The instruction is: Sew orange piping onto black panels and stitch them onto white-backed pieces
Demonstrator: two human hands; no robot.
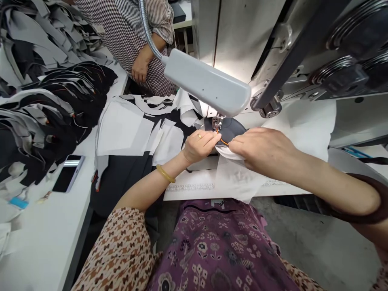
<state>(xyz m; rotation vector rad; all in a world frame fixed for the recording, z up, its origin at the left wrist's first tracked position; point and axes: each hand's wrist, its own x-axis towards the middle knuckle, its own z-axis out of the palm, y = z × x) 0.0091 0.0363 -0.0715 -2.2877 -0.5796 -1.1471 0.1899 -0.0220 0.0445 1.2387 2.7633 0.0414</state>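
Observation:
A dark fabric piece [233, 127] with an orange cord [223, 142] along its edge lies under the presser foot [217, 121] of a sewing machine. Close to the foot, my left hand [201, 145] is closed, its fingertips pressed on the cord and fabric edge. My right hand [263, 147] grips the same piece further right, thumb and fingers closed at its edge. White backing cloth [229, 153] shows folded beneath the dark fabric between my hands. What lies under my right palm is hidden.
A grey lamp [209, 81] on a flexible neck hangs just above the needle. White and black cut pieces [124, 127] cover the left of the machine table. Further left are a phone [68, 173] and bundled dark pieces [87, 89]. Another person's hand [140, 66] is behind.

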